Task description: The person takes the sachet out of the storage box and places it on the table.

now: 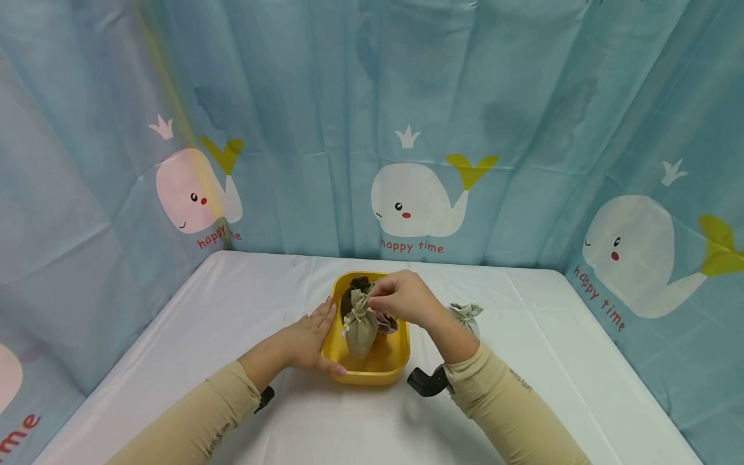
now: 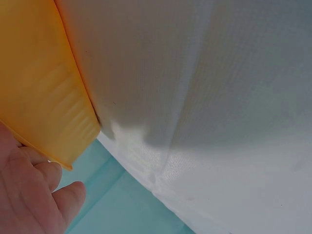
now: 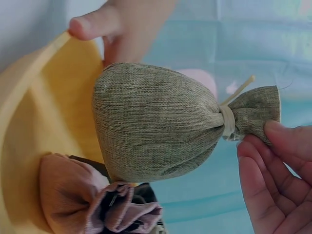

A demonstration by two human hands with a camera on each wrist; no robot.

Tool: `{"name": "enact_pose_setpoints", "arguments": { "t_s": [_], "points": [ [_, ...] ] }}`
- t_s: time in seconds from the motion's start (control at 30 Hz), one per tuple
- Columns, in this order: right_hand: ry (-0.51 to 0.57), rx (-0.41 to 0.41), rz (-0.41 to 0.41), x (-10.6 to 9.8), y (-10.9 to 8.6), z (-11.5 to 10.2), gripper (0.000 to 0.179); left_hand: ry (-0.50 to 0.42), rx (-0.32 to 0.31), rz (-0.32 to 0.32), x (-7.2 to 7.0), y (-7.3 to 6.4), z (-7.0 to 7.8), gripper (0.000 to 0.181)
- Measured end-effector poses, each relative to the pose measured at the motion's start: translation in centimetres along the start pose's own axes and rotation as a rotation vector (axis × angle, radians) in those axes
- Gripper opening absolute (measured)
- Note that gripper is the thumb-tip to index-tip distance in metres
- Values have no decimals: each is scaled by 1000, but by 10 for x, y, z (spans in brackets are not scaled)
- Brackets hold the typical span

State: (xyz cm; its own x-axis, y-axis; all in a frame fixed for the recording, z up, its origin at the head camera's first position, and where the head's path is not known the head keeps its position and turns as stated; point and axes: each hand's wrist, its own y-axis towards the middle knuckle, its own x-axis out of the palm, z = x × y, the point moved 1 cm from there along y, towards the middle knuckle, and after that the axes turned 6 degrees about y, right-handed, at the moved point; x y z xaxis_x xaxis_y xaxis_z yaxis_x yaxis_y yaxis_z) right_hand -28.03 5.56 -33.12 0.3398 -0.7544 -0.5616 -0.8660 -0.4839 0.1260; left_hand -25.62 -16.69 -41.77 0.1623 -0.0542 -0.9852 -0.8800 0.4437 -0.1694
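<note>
My right hand [image 1: 407, 300] pinches the gathered top of a small grey-green cloth drawstring pouch [image 1: 361, 332] between thumb and fingers. In the right wrist view the pouch [image 3: 156, 124] looks full and rounded, with a pale cord tied round its neck. It hangs over a yellow plastic bin [image 1: 372, 379]. My left hand [image 1: 305, 339] rests along the bin's left rim, fingers extended and thumb over the near corner. A pink pouch [image 3: 68, 195] and a dark brown pouch [image 1: 347, 307] lie inside the bin, partly hidden behind the held one.
A pale grey pouch [image 1: 466, 313] stands on the white-covered table [image 1: 523, 387] right of the bin, partly behind my right forearm. A black wrist-camera mount [image 1: 427, 382] juts out below the right wrist. A blue whale-print curtain [image 1: 325, 206] closes off the back and sides.
</note>
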Motion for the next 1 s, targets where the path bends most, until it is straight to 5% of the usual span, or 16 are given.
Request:
{"name": "enact_pose_setpoints", "arguments": {
  "t_s": [0.63,1.0],
  "points": [
    [169,12,102,-37,-13,-15,7,9,-9,-14,-1,0,2,132],
    [157,-28,198,-67,-25,-12,11,15,-25,-20,2,2,0,133]
  ]
}}
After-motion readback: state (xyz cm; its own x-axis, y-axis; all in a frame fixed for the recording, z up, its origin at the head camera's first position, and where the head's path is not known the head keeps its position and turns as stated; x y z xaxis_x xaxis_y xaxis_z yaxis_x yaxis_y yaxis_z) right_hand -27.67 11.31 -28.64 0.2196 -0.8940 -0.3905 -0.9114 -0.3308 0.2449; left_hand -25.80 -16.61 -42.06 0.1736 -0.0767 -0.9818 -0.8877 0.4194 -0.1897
